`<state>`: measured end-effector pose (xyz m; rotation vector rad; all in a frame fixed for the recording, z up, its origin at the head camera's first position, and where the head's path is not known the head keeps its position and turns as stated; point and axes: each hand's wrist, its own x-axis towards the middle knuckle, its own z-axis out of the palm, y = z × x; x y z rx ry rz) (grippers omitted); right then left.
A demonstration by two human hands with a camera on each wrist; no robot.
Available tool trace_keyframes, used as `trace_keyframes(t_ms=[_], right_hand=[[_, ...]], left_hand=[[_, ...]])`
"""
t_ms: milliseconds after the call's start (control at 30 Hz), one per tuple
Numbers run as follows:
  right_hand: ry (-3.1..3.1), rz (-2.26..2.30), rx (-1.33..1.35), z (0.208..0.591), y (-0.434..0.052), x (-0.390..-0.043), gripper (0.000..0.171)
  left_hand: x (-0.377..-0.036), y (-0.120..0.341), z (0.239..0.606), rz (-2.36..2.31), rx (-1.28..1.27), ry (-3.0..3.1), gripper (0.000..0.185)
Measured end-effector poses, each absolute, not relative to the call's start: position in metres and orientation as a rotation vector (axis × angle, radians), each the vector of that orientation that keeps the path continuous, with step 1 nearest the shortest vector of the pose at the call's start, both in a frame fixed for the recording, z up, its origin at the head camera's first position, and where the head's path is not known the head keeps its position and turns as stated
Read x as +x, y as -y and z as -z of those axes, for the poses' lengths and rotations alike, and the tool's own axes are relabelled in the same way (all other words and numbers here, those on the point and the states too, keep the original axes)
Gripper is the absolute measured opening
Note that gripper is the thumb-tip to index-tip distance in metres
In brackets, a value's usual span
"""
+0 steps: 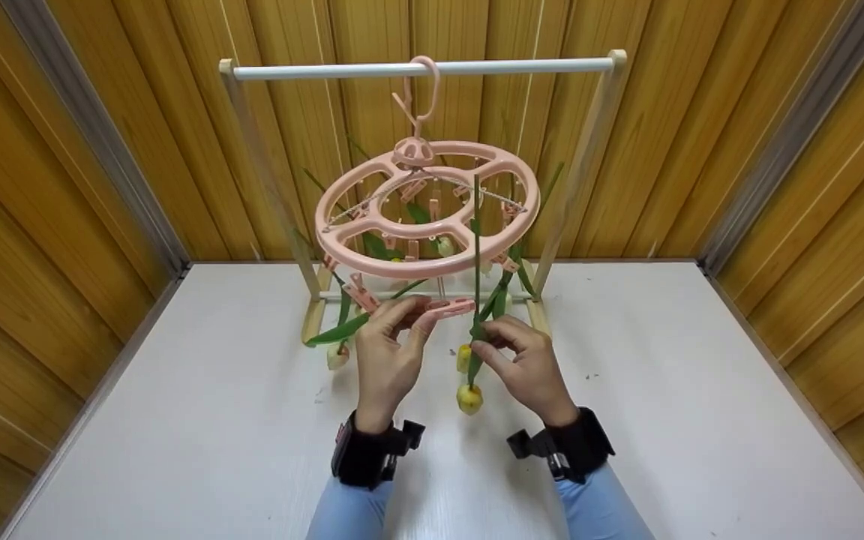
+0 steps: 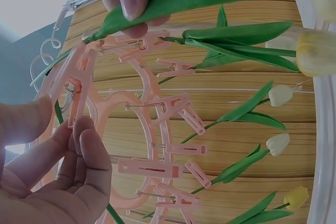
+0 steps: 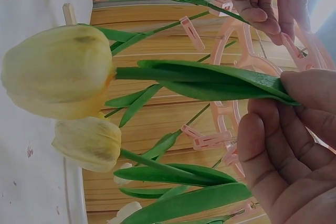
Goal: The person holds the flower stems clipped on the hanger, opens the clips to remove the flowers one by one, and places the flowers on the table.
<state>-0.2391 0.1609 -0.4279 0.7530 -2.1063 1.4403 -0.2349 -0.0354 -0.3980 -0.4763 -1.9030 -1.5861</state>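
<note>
My left hand [image 1: 391, 360] pinches a pink clothespin [image 1: 451, 308] by its handles, below the front rim of a round pink drying hanger [image 1: 402, 265]. Between the thumb and fingers of my right hand [image 1: 529, 367] is an artificial yellow tulip [image 1: 469, 399], held by its leaf and stem. Its bloom points down and the stem rises past the hanger's rim. In the left wrist view, the clothespin [image 2: 79, 82] has its tip right at the tulip's stem. The right wrist view shows the leaf [image 3: 210, 80] gripped near its far end, with the pale yellow bloom close to the camera.
The hanger's hook [image 1: 426, 90] hangs on a white rod [image 1: 312, 72] of a wooden stand [image 1: 595, 135]. Several other tulips, such as a white one [image 2: 278, 144], hang bloom-down from clothespins around the ring. Below is a white table [image 1: 177, 420], with wood-patterned panels [image 1: 372, 45] behind.
</note>
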Motion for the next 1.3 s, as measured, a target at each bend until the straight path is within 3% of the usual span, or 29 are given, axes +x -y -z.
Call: trace_keyframes(t_ms=[1300], right_hand=[[2.150, -1.401, 0.744, 0.4254, -0.1700, -0.2372, 0.017]], left_hand=[[-0.2397, 0.0383, 0.4018, 1.445, -0.418, 1.868, 0.028]])
